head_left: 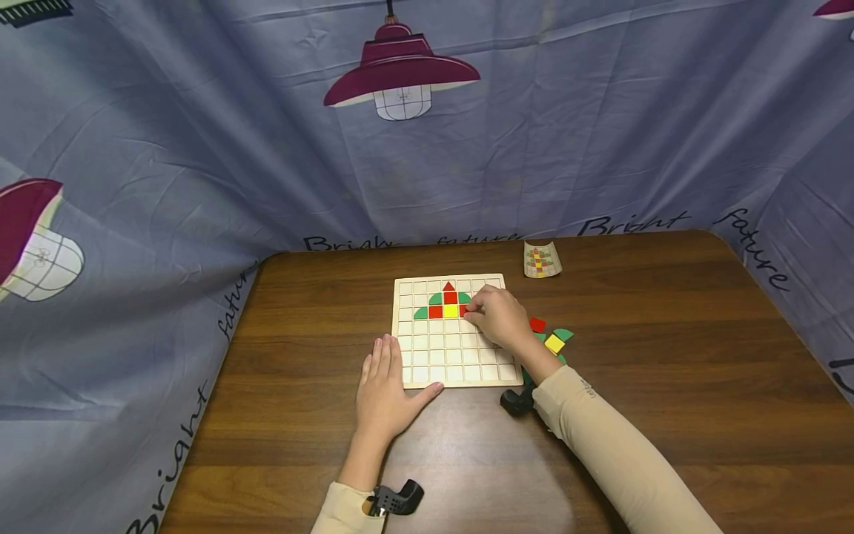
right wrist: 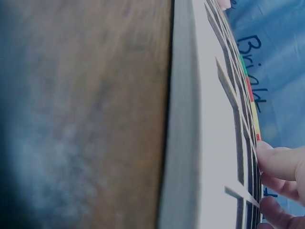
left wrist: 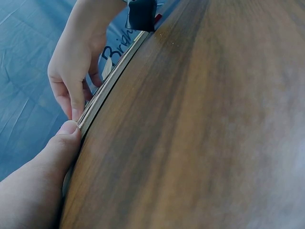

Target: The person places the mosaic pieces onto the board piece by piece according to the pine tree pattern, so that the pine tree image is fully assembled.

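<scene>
A pale wooden grid board point(head_left: 437, 357) lies on the table. Several flat tiles sit in its upper cells: a red triangle point(head_left: 449, 286) on top, red squares, green quarter-round pieces and a yellow square point(head_left: 451, 311). My left hand point(head_left: 383, 393) rests at the board's lower left corner, fingers straight along the left side and thumb on the front edge. Over the board's right part, my right hand point(head_left: 499, 315) pinches a red square tile point(head_left: 463, 311) at the cell right of the yellow one. Its fingers partly cover that tile. In the right wrist view, these fingertips point(right wrist: 267, 157) touch the board.
Right of the board lie loose tiles, among them a red square point(head_left: 537, 324), a yellow square point(head_left: 554, 343) and a green piece point(head_left: 563, 334), some partly behind my right forearm. A pattern card point(head_left: 542, 261) stands near the table's point(head_left: 654, 334) back edge. Blue printed curtains point(head_left: 534, 148) hang behind.
</scene>
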Demonstrator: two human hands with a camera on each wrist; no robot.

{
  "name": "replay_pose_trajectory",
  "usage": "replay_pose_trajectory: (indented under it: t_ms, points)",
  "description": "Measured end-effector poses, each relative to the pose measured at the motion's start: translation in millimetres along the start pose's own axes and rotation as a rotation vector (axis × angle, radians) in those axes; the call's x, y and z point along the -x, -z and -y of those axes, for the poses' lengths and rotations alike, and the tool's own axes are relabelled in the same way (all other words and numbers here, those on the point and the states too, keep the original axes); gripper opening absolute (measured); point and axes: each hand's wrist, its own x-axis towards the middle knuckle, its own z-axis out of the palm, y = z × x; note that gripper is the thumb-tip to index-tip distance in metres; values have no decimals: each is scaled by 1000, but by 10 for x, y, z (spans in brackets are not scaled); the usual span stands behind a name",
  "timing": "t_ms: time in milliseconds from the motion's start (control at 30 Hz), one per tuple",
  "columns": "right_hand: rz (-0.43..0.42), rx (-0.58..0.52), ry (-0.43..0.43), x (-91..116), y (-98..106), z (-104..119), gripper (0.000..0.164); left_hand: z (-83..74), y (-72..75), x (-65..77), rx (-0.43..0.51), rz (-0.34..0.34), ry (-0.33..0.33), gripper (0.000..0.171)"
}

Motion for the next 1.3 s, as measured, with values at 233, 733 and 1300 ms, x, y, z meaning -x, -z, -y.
replay_pose_trajectory:
  t_ms: [233,733,1300]
  points:
    - [21,-17,-4,81,96,27,7,2,-6,-3,-2,3,-1,120]
    - [57,24,-39,545,730,-493,32,5,2,0,7,-5,-7,120]
    - [129,-5,-40,872,901,-1193,40,-4,-7,2,14,2,4,120]
